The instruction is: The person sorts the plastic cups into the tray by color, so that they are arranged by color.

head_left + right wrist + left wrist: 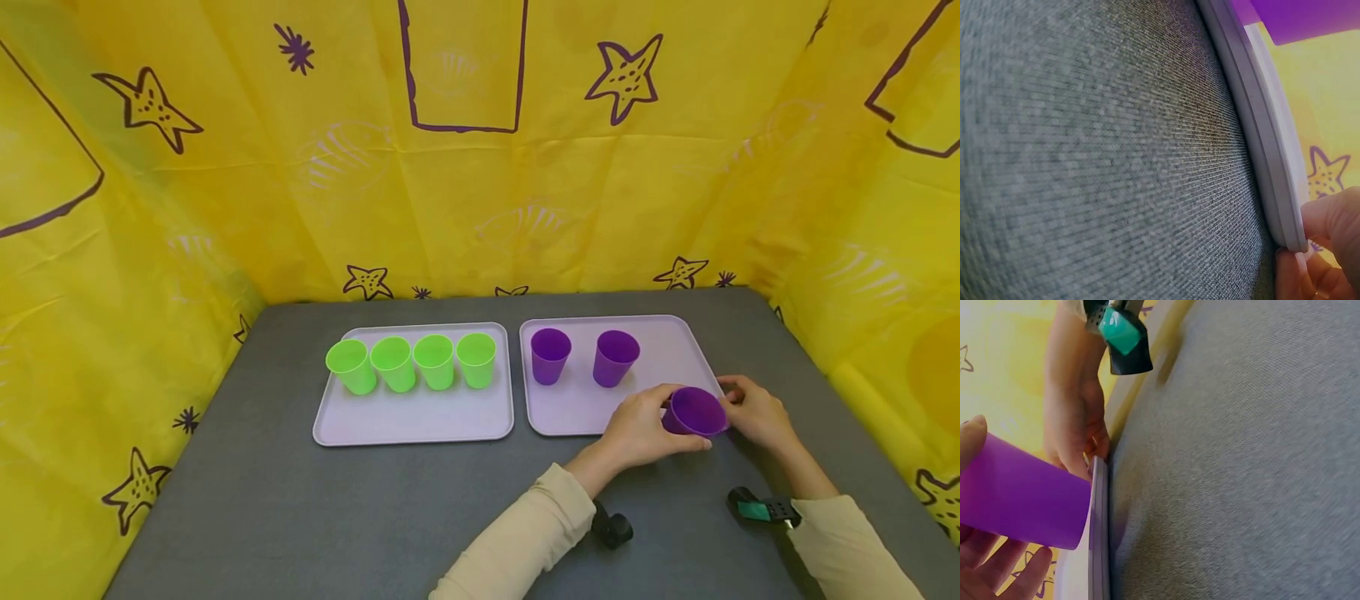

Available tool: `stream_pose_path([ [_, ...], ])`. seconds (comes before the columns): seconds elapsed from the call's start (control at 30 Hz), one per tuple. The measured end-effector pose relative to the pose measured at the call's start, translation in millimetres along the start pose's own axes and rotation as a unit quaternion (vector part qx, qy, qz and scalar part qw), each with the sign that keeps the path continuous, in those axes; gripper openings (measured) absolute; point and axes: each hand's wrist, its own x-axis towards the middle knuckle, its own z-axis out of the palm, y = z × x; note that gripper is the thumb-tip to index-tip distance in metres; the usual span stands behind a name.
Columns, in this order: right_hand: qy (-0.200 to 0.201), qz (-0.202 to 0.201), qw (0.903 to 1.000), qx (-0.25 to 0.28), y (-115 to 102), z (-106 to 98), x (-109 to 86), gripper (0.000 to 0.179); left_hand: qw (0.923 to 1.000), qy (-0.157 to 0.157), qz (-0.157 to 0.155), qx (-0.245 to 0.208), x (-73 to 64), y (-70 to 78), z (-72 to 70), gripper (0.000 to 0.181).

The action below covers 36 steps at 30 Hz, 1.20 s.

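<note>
My left hand (641,427) grips a purple cup (697,411) around its side, over the front right corner of the right-hand tray (570,410). In the left wrist view this cup (1022,494) is tilted, with the thumb on one side and fingers on the other. The right hand (757,412) is at that tray's right edge. Its thumb and fingers pinch the tray's rim (1266,137) at a corner in the right wrist view. Two more purple cups, one at the left (551,357) and one near the middle (616,358), stand upright on this tray.
Left of it lies a second pale tray (412,425), with several green cups (435,362) in a row along its back. Both trays lie on a grey table (300,517). Yellow patterned cloth (465,192) hangs behind and at both sides. Each wrist wears a dark strapped device.
</note>
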Motion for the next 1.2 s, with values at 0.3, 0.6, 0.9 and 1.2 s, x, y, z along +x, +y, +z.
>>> stream_pose_path([
  [0.3,0.018,-0.01,0.9998,0.002,1.3,1.7,-0.8,0.038,0.9979,0.033,-0.054,0.011,17.1,1.5,-0.7,0.063],
  [0.6,0.013,-0.007,0.9999,0.004,-0.6,1.6,-0.6,0.037,0.9931,0.056,-0.098,0.033,30.0,1.0,5.3,0.064],
  [0.9,0.023,-0.01,0.9997,-0.003,3.1,1.4,-0.3,0.036,0.9865,0.1,-0.126,0.029,43.0,-1.2,18.8,0.062],
  [1.2,0.018,-0.01,0.9998,0.001,1.9,2.8,-1.2,0.036,0.9809,0.119,-0.15,0.032,49.4,-1.3,25.4,0.062],
])
